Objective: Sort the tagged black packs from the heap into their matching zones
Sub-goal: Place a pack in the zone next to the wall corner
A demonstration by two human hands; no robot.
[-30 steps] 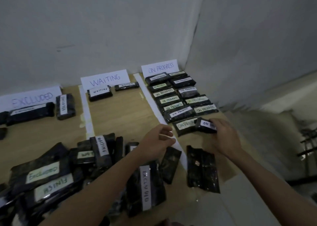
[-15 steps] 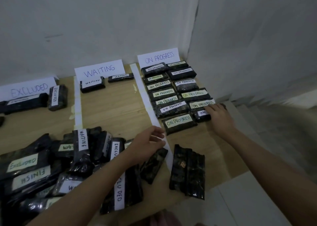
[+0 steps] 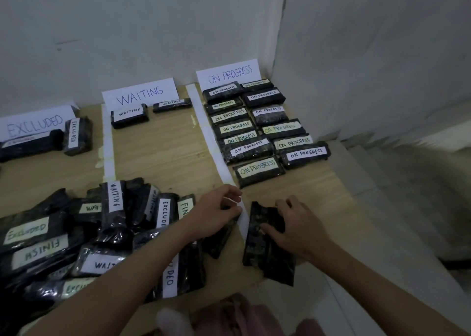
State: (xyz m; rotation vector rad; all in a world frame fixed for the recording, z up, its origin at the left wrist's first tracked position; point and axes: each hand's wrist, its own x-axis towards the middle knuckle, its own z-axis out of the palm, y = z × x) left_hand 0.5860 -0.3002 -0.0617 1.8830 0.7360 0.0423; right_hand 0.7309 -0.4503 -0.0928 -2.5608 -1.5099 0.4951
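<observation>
My right hand (image 3: 295,223) grips a black pack with no tag showing (image 3: 265,251), which lies near the table's front right edge. My left hand (image 3: 216,213) hovers with loosely curled fingers over the top end of a second untagged pack (image 3: 219,241) and holds nothing that I can see. The heap of tagged black packs (image 3: 102,233) fills the front left. Behind the hands, several packs lie in two rows in the ON PROGRESS zone (image 3: 229,73); the nearest right one (image 3: 304,154) lies flat.
The WAITING sign (image 3: 140,96) has two packs below it, and so does the EXCLUDED sign (image 3: 33,126). White tape strips (image 3: 211,136) divide the wooden table (image 3: 165,152). The table ends just right of the ON PROGRESS rows; steps drop away there.
My right hand let go of an ON PROGRESS pack at the right row's near end and drew back onto the untagged pack. My left hand barely moved.
</observation>
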